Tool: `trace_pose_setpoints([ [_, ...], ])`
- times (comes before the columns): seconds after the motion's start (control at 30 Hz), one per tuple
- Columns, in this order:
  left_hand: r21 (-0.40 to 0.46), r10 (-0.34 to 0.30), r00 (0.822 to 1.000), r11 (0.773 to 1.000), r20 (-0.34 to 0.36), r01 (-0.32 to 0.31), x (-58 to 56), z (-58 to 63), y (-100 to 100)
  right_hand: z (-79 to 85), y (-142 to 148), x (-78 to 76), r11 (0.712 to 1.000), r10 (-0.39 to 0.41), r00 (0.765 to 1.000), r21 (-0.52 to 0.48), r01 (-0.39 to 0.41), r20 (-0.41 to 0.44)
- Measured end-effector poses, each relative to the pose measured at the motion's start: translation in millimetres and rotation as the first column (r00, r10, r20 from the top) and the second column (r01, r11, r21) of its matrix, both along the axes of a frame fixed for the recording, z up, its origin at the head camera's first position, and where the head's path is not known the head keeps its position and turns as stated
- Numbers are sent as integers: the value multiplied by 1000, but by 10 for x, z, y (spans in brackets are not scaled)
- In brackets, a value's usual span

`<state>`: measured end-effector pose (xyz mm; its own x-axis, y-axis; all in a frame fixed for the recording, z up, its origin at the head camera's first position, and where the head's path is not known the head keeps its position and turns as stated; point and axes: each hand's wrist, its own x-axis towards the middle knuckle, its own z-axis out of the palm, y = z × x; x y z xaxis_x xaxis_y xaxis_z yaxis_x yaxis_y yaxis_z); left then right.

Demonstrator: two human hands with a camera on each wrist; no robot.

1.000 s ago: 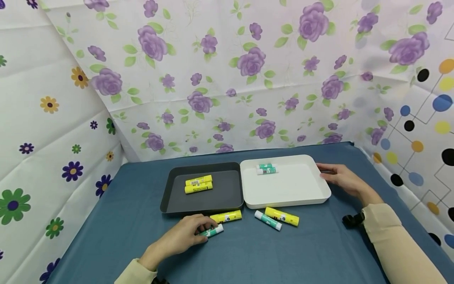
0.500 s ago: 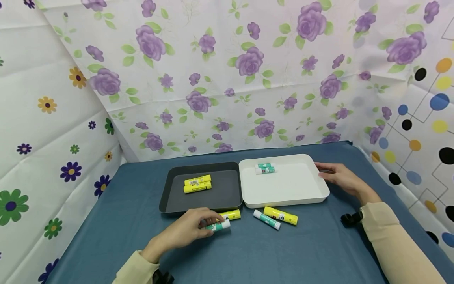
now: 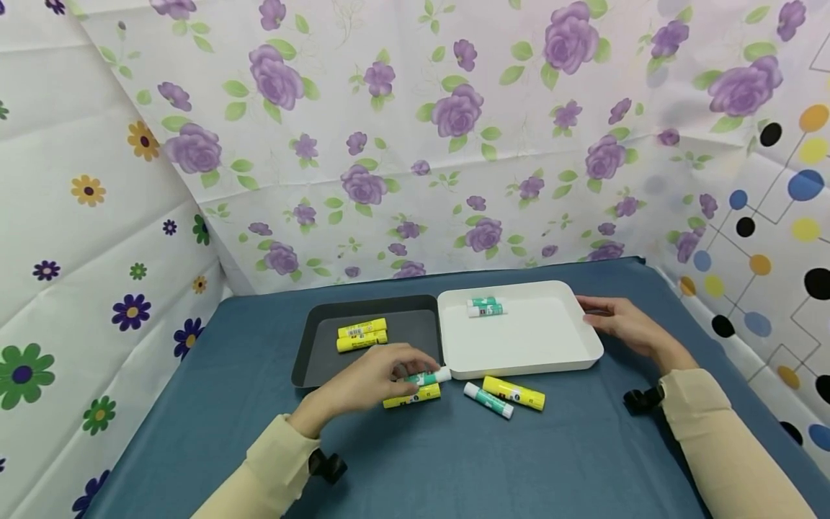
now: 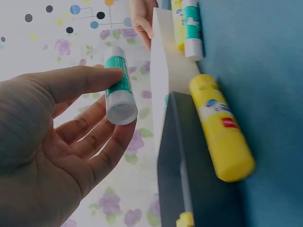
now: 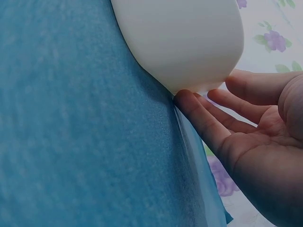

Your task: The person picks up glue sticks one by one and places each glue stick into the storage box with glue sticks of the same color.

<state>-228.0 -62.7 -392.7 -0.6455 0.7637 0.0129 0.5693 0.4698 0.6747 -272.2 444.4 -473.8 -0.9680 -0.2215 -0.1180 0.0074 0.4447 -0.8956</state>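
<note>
My left hand (image 3: pixel 372 378) pinches a white-and-green glue stick (image 4: pixel 120 92) between thumb and fingers, above the front edge of the dark grey tray (image 3: pixel 311 371). Just below it, a yellow glue stick (image 3: pixel 413 396) lies on the cloth. My right hand (image 3: pixel 632 328) touches the right end of the white tray (image 3: pixel 525 342) with its fingertips; the right wrist view shows thumb and fingers against the outer wall. Two yellow glue sticks (image 3: pixel 362 335) lie in the grey tray, and two green ones (image 3: pixel 485 307) in the white tray.
In front of the white tray lie another green glue stick (image 3: pixel 488 401) and another yellow one (image 3: pixel 514 393). A blue cloth (image 3: pixel 519 468) covers the table. Flowered sheets (image 3: pixel 389 144) hang behind and at the left, a dotted one at the right.
My left hand has raised the green glue stick off the cloth and carried it right and away from me, uncovering the yellow stick. My right hand stays at the white tray.
</note>
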Motion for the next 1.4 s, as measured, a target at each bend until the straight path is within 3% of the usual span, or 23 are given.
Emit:
trace_pose_setpoints([
  [0.4, 47, -51, 998, 998, -34, 53, -284, 217, 289, 14, -5, -2, 1000, -1, 1000, 5, 1, 0],
  [0.8, 58, -77, 997, 995, -31, 79, -540, 271, 512, 6, -11, -2, 1000, 3, 1000, 2, -3, -4],
  [1.4, -11, -75, 997, 997, -26, 75, -859, 294, 874, 29, -23, 21, 1000, 2, 1000, 7, -2, 0],
])
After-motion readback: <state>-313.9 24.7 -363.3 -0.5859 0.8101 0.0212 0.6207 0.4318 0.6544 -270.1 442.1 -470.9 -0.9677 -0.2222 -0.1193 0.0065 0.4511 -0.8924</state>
